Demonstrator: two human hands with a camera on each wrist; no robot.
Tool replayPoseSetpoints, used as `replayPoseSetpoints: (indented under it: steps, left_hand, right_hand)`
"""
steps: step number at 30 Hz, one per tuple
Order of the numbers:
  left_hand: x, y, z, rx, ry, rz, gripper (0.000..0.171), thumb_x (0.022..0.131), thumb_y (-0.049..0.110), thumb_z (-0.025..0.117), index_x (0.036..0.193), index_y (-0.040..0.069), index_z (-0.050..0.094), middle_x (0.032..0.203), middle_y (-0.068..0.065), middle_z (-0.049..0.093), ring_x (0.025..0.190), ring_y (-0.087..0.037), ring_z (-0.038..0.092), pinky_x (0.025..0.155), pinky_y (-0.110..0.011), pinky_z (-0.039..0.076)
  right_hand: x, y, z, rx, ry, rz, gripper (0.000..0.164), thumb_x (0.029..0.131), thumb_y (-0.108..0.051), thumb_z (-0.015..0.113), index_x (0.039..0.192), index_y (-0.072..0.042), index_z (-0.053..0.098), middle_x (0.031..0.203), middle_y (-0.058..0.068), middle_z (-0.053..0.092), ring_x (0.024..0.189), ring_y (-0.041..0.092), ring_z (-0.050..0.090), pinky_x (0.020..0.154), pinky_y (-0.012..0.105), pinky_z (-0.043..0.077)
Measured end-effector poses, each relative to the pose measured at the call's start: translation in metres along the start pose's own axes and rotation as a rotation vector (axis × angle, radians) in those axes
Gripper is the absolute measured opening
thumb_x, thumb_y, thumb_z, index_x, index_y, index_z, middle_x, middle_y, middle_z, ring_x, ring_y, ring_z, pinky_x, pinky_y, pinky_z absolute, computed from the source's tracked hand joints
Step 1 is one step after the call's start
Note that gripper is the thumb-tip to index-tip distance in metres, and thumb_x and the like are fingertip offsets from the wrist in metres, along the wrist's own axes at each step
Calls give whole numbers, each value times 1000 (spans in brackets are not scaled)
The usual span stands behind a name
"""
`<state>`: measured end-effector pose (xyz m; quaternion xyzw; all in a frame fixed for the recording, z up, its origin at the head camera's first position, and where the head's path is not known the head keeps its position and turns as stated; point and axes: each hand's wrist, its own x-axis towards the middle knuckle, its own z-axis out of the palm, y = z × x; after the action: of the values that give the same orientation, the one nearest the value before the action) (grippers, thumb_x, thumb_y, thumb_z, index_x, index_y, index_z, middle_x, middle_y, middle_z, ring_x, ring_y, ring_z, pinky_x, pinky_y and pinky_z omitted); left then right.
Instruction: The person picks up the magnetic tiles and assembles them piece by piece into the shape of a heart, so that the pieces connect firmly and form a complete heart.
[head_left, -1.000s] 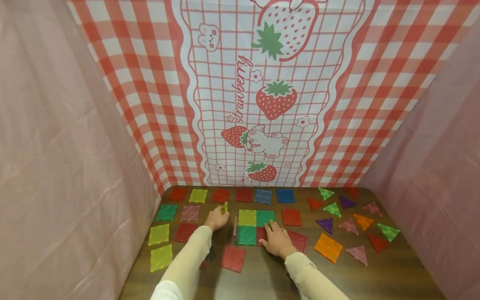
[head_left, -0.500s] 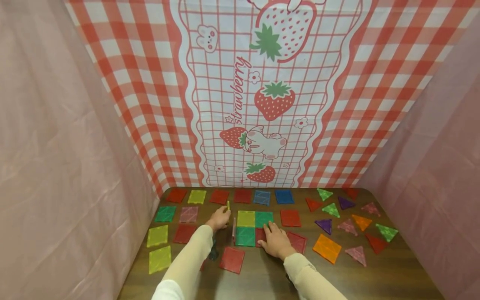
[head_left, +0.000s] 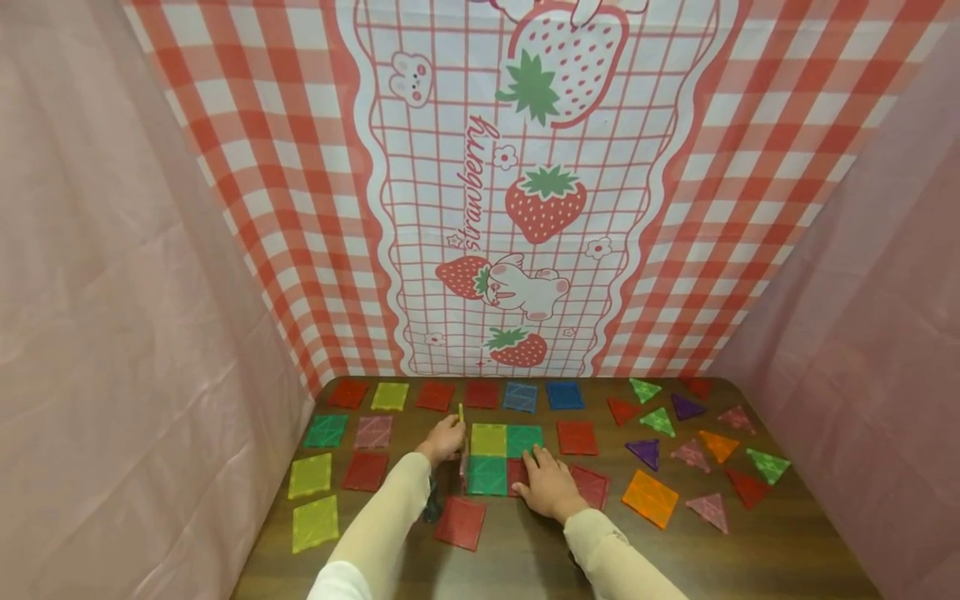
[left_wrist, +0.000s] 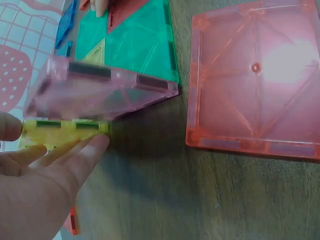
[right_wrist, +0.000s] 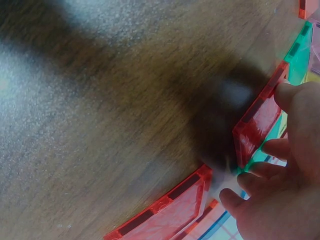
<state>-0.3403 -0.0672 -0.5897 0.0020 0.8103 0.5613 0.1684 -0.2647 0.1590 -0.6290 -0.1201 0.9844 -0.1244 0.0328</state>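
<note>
My left hand (head_left: 444, 439) pinches a yellow square magnetic tile (left_wrist: 65, 134) between thumb and fingers, held on edge. Beside it, a pink tile (left_wrist: 107, 92) stands up along the left side of a flat two-by-two block. That block has a yellow tile (head_left: 489, 439), a green tile (head_left: 523, 438), another green tile (head_left: 486, 475) and a red tile (right_wrist: 260, 122). My right hand (head_left: 551, 485) rests on the block's right side, fingers extended, its thumb on the red tile. In the head view this hand covers part of the red tile.
Flat square tiles lie around the block, such as a red tile (head_left: 461, 523) in front and a blue tile (head_left: 565, 395) behind. Triangle tiles like a purple one (head_left: 645, 452) lie to the right, near an orange square (head_left: 649, 498). A patterned cloth (head_left: 517, 208) hangs behind the table.
My left hand has moved right with the yellow tile, closer to the upright pink tile and the block. My right hand stays on the block. The head view has shifted slightly.
</note>
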Motion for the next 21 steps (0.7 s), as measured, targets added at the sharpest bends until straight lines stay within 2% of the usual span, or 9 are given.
replayPoseSetpoints:
  steps: [3,6,13,21]
  left_hand:
    - [-1,1,2,-11,-13,8,49,105,18,37,146,-9,42,114,-30,60,76,-20,58,63,-30,53]
    - [-1,3,3,-8,-26,11,47,104,18,36,143,-8,47,109,-30,61,70,-15,53,62,-28,51]
    - [-8,5,6,66,-16,22,48,105,19,38,141,-10,50,115,-29,62,82,-19,61,72,-38,60]
    - [-13,7,10,141,17,16,45,106,22,41,135,-10,56,95,-17,64,80,-19,59,70,-36,59]
  right_hand:
    - [-1,0,2,-3,-5,0,66,98,-41,64,146,2,49,153,26,42,143,44,40,112,61,38]
    - [-1,1,2,-4,0,-1,66,98,-41,64,146,2,50,153,27,43,143,44,40,111,61,38]
    - [-1,1,3,3,5,-6,65,98,-39,65,145,2,50,153,28,43,143,45,41,111,61,38]
    - [0,2,2,2,-10,7,66,99,-41,62,148,0,48,155,26,41,145,44,39,113,61,36]
